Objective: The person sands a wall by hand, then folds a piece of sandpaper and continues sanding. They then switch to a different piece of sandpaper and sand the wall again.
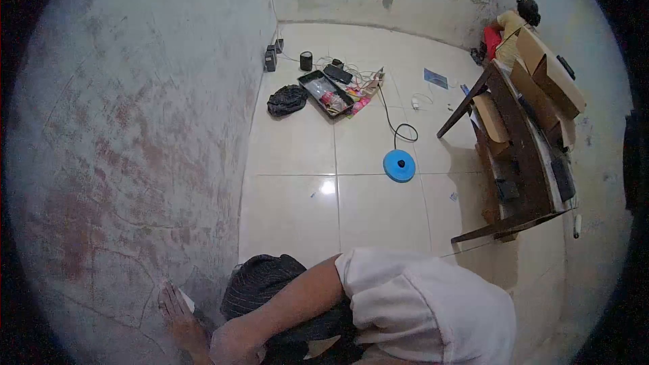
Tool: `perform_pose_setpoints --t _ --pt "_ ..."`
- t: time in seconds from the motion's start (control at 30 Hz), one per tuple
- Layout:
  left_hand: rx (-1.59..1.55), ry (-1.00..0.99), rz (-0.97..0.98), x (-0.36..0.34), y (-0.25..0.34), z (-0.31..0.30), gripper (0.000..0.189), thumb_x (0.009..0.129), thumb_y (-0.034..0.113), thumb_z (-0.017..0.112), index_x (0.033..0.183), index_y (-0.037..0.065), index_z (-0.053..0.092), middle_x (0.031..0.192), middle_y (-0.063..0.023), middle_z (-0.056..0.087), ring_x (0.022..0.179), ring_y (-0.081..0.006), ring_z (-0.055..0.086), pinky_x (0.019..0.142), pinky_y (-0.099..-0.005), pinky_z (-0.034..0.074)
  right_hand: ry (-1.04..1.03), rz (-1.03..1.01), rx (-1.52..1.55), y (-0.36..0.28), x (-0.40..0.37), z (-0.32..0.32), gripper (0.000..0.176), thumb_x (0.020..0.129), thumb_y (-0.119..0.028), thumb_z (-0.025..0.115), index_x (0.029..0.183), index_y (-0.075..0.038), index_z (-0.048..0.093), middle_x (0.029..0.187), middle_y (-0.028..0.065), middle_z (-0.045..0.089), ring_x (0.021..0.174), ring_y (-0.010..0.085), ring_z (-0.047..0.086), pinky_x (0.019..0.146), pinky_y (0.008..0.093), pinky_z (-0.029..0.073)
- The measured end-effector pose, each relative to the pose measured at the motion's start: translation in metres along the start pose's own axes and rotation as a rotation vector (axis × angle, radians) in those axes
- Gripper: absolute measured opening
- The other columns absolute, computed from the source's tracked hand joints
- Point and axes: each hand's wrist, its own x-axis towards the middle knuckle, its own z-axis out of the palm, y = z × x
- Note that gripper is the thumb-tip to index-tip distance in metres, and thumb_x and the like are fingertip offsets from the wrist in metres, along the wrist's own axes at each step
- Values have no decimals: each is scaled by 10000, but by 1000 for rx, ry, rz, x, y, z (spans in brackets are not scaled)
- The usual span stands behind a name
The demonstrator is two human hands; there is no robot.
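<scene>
My left hand (177, 311) is against the grey wall (135, 182) at the lower left, its fingers pointing up. A small white flat piece (187, 301) shows beside the fingers, held against the wall; its kind is not clear. From a white sleeve, my right arm reaches across to the left, and my right hand (234, 346) is low by my left wrist, at the bottom edge of the view. The right fingers are hidden. Dark striped cloth (263, 284) covers my leg behind the arm.
On the tiled floor (291, 209) are a black tray (318, 91) of items, a black plastic bag (287, 101), cables and a blue round corded object (399, 165). A wooden table lying on its side (520, 142) holds cardboard boxes (547, 74). Another person (510, 34) sits in the far right corner.
</scene>
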Motion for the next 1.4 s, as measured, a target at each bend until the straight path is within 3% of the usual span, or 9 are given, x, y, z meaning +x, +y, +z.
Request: perform_pose_setpoints --t 0.07,0.1,0.37,0.4,0.47,0.6,0.73,1.4 --pt "7 2 3 0 -1 0 619 839 53 542 1430 -61 397 1535 -161 377 1432 -332 333 1173 -458 296 -491 315 -187 -6 8 -12 218 753 -249 646 895 -103 725 871 146 694 757 379 650 653 482 518" --pt "7 2 1 -1 0 -2 619 839 53 543 1430 -60 397 1535 -161 377 1432 -332 332 1174 -458 296 -647 351 -199 -21 17 -25 240 777 -264 636 919 -87 716 895 157 691 787 381 649 678 484 515" --pt "-10 2 -19 5 9 -8 616 843 53 543 1432 -54 397 1536 -158 375 1434 -328 330 1175 -458 295 -1056 407 -54 -120 84 -90 459 967 -384 554 1114 42 636 1086 237 667 1026 395 641 879 505 493" --pt "-11 0 -21 5 10 -8 616 843 53 543 1432 -53 397 1537 -158 375 1434 -328 330 1175 -458 295 -1056 407 -54 -126 83 -105 459 967 -384 554 1114 42 636 1086 237 667 1026 395 641 879 505 493" --pt "-13 -2 -21 6 10 -8 615 844 54 543 1433 -52 397 1537 -157 375 1435 -327 329 1175 -457 295 -854 383 101 -133 81 -128 454 984 -383 516 1167 16 631 1142 225 632 1066 389 608 913 503 469" --pt "-16 -1 -24 7 11 -8 614 846 54 544 1434 -49 397 1538 -156 374 1435 -325 328 1176 -457 295 -615 302 242 -88 42 -76 395 954 -299 552 1109 49 656 1082 236 664 1031 396 637 873 501 503" --pt "-17 -3 -25 7 11 -9 613 848 54 544 1435 -46 397 1538 -155 373 1436 -324 327 1177 -457 294 -420 199 172 -52 31 -42 372 929 -290 562 1088 30 664 1063 226 668 1006 394 640 852 498 506" --pt "-18 -15 -31 -3 6 -10 607 857 56 545 1440 -31 397 1542 -149 370 1441 -315 321 1180 -456 293 -341 168 -6 -33 23 -26 273 805 -247 615 984 -61 703 965 178 688 882 385 651 750 486 519"
